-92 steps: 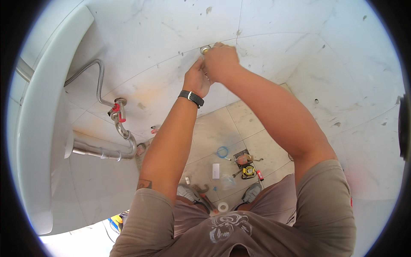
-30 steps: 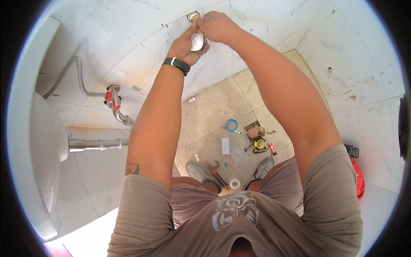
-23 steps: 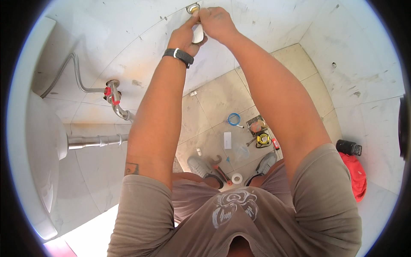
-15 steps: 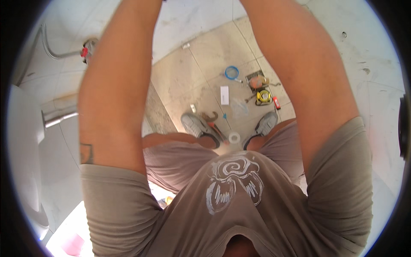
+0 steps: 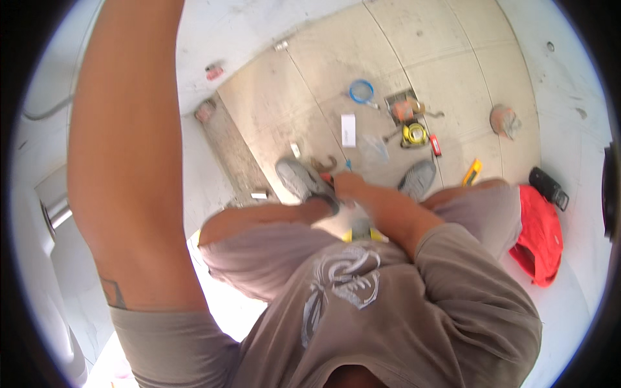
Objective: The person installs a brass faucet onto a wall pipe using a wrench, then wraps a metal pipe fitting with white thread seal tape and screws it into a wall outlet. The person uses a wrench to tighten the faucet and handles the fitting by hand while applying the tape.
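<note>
My left arm (image 5: pixel 129 161) stretches up past the top edge, so its hand is out of view. My right arm is lowered between my knees, and my right hand (image 5: pixel 348 186) is at the floor beside my left shoe (image 5: pixel 299 180). Its fingers, slightly blurred, are curled over the red handle of a wrench (image 5: pixel 326 176). The wrench's brown hooked jaw shows beyond the hand; the rest is covered. Close by lie a small blue piece (image 5: pixel 348 164), a white box (image 5: pixel 348 130) and a clear plastic bag (image 5: pixel 376 150).
On the tiles are a blue ring (image 5: pixel 361 91), a yellow tape measure (image 5: pixel 414 134), a small red item (image 5: pixel 435 145) and a yellow utility knife (image 5: pixel 473 172). A red cap (image 5: pixel 540 236) and a black cylindrical thing (image 5: pixel 548 189) lie right of my knee. White walls surround the floor.
My right arm has come down from above to the wrench on the floor. My left arm stays raised, shifted left in view. The cap and knife now show at right.
</note>
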`<control>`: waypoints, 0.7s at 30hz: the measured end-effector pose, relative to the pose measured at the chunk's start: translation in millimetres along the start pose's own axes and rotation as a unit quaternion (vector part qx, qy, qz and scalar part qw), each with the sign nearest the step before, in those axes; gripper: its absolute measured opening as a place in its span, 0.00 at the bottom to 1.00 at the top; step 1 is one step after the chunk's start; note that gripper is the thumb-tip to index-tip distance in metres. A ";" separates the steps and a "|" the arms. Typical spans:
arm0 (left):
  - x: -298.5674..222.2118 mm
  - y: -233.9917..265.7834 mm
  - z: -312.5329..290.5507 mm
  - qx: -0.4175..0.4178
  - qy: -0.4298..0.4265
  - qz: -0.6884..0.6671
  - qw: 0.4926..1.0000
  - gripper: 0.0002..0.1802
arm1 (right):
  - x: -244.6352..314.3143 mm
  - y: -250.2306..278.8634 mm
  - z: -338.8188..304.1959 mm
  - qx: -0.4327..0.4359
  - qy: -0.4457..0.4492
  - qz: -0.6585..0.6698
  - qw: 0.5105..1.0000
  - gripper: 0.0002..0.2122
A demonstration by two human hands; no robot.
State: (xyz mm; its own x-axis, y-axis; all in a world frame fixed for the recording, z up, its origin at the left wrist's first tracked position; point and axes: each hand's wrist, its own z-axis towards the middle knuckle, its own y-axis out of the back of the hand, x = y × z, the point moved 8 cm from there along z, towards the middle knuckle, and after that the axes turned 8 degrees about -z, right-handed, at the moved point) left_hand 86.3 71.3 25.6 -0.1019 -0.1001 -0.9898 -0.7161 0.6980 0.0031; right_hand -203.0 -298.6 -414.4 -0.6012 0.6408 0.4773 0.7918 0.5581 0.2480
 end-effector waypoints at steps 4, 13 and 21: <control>3.0 0.8 3.7 0.001 0.041 -0.011 0.999 0.16 | 10.4 -3.3 17.6 -0.173 0.016 -0.042 0.984 0.12; 3.7 5.1 -0.6 -0.035 0.047 -0.038 0.998 0.22 | -6.9 -10.2 24.3 -0.185 0.012 0.043 0.982 0.16; 7.0 3.2 -1.5 -0.034 0.044 -0.076 0.996 0.28 | 35.4 104.1 -29.8 -0.077 0.089 0.242 0.963 0.25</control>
State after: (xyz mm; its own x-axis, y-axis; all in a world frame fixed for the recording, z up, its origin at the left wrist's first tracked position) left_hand 82.3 71.8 18.9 -0.0468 -0.2644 -0.9633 -0.7728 0.6206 -0.1328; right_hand -138.6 -233.4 -346.5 -0.1412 0.6975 0.7026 0.9894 0.1233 0.0765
